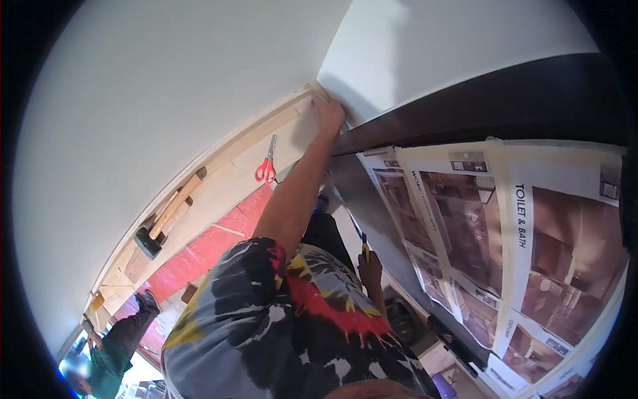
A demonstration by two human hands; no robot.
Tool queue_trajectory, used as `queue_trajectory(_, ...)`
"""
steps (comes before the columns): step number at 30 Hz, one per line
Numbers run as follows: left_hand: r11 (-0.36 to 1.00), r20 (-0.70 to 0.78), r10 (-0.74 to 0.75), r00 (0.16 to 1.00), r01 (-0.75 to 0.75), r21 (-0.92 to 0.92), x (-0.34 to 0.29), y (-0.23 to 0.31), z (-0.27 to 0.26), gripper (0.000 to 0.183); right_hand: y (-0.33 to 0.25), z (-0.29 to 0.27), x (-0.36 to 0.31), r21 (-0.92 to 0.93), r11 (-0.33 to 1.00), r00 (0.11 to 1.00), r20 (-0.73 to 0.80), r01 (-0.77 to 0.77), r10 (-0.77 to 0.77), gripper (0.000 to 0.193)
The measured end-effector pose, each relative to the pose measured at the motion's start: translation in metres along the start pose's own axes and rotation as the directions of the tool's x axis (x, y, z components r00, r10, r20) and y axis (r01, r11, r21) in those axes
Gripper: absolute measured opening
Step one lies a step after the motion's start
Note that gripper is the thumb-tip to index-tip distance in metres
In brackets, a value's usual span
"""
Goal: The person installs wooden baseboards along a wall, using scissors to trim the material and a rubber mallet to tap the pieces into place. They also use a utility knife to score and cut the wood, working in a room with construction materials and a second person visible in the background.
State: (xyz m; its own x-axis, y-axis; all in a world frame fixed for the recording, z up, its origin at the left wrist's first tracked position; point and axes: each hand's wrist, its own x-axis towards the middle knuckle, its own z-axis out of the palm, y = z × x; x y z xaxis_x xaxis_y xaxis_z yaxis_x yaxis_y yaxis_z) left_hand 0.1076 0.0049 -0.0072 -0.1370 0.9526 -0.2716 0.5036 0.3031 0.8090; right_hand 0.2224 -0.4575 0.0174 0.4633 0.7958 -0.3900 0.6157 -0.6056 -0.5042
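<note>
At the far corner my left hand (329,114) reaches out with its fingers stretched onto the end of a pale wooden board (239,163) along the wall; nothing shows in its grip. My right hand (371,271) is lower, to the right of my body, closed around a yellow and black utility knife (365,249) whose tip points up. Red-handled scissors (265,169) lie on the board, nearer to me than my left hand. Farther left along it rests a mallet (166,223) with a black head and wooden handle.
Red sheeting (219,233) lies beside the board. To the right, a dark panel (492,100) stands above a sheet of printed interior pictures (465,226). At the lower left, another person in a green top (111,358) is beside the wall. Dark shoes show on the floor side.
</note>
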Motion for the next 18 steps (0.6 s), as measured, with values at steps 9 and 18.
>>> queue_trajectory(9,0.947,0.265,0.078,0.961,0.012,-0.322,-0.105,-0.03,-0.052,0.039,-0.054,-0.044,0.058,0.232,0.957,0.975,0.093,0.177,-0.203,0.019)
queue_trajectory(18,0.528,0.457,-0.118,0.882,0.446,-0.723,-0.293,-0.101,-0.112,0.039,-0.203,0.008,0.091,0.321,0.833,0.806,0.254,0.451,-0.534,0.027)
